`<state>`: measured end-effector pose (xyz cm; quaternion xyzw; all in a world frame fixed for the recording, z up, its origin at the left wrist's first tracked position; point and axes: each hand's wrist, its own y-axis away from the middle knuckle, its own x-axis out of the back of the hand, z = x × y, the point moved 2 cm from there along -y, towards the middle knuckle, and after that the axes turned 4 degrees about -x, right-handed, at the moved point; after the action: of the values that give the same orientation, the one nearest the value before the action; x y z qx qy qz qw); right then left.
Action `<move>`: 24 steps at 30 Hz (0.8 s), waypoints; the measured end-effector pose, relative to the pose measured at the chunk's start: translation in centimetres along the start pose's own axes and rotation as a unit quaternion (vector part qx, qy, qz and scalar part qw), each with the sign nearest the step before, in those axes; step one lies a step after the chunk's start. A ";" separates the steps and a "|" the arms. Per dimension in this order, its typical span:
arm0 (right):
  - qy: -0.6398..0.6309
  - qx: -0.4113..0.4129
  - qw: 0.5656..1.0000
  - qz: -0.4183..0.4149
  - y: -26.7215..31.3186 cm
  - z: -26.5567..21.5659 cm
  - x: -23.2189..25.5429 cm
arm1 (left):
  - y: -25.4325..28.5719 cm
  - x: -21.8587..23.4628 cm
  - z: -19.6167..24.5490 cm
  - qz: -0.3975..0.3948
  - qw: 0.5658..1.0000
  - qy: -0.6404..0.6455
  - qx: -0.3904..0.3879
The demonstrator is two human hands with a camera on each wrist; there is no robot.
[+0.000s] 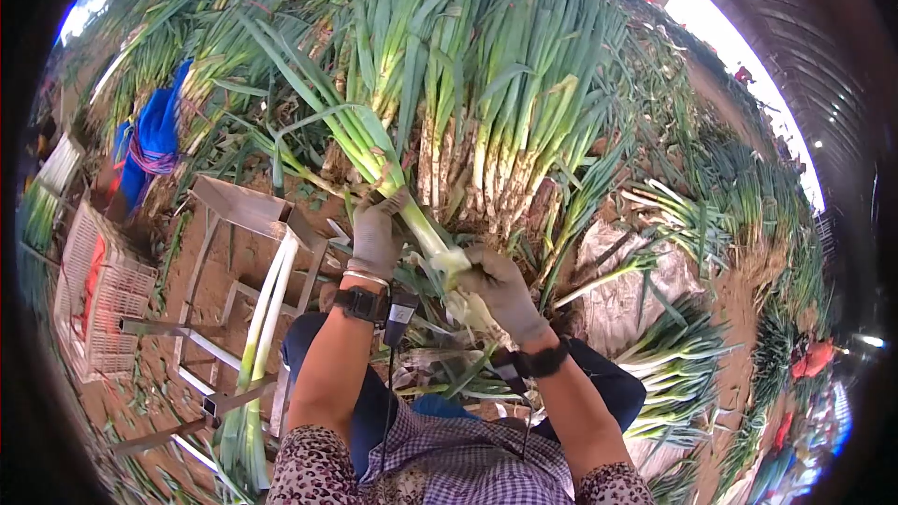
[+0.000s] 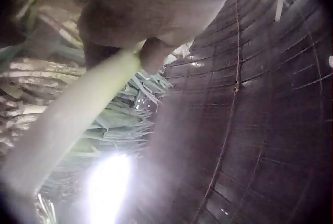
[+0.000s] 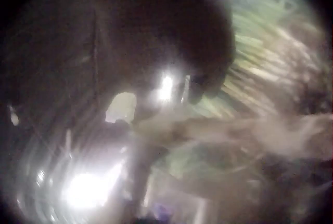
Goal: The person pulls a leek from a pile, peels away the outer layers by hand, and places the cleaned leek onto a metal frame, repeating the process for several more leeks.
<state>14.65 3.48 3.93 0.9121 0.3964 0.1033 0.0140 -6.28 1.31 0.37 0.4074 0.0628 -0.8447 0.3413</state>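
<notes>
A long leek slants across the front of the body, green leaves pointing up and left, pale shank toward the right hand. The gloved left hand grips it at the lower part of the greens. In the left wrist view the smooth white shank extends out from beneath the gloved hand. At the shank's lower end, the gloved right hand pinches loose outer skin, which hangs below the fingers. The right wrist view is blurred; a pale strip crosses it under the dark hand.
Soil-covered leeks stand bundled ahead. On the left, a metal stand supports white-stemmed leeks, beside a plastic basket and blue cloth. A pale sack and cleaned leeks lie on the right.
</notes>
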 end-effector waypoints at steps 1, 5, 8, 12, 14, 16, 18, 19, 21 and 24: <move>-0.040 -0.013 0.999 0.022 0.0 0.0 0.0 | 0.1 0.2 0.1 0.013 1.000 -0.005 0.005; -0.186 -0.192 0.961 0.075 5.6 5.9 1.8 | -1.3 1.6 1.6 0.025 0.999 0.015 -0.029; -0.164 -0.255 0.949 0.085 9.8 9.4 3.4 | -1.1 2.1 0.6 0.011 0.999 0.007 -0.046; 0.240 -0.015 0.969 0.063 8.8 8.5 2.6 | -1.0 1.5 -0.7 -0.019 0.998 -0.016 -0.057; 0.302 -0.038 0.952 0.007 8.5 12.4 2.4 | -0.3 0.3 0.3 -0.029 0.997 -0.027 -0.068; 0.314 -0.087 0.945 -0.007 7.1 7.4 1.7 | 1.4 -1.8 0.1 -0.032 0.999 -0.040 -0.019; 0.271 -0.176 0.946 -0.003 5.3 3.8 1.2 | 1.7 -1.5 -2.7 -0.060 0.988 -0.134 0.043; 0.206 -0.200 0.958 -0.011 3.9 1.7 1.0 | 2.0 -1.2 -4.3 -0.060 0.982 -0.171 0.047; 0.202 -0.193 0.960 -0.026 2.2 0.4 0.9 | 0.8 0.1 -7.4 -0.037 0.990 -0.127 0.056; 0.260 -0.119 0.958 -0.027 3.1 0.0 0.2 | -1.9 2.6 -9.9 0.000 0.987 -0.160 0.023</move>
<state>17.02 1.49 4.28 0.8343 0.3958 0.3831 0.0213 -2.17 5.17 -8.40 0.2749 -0.0122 -0.9001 0.3377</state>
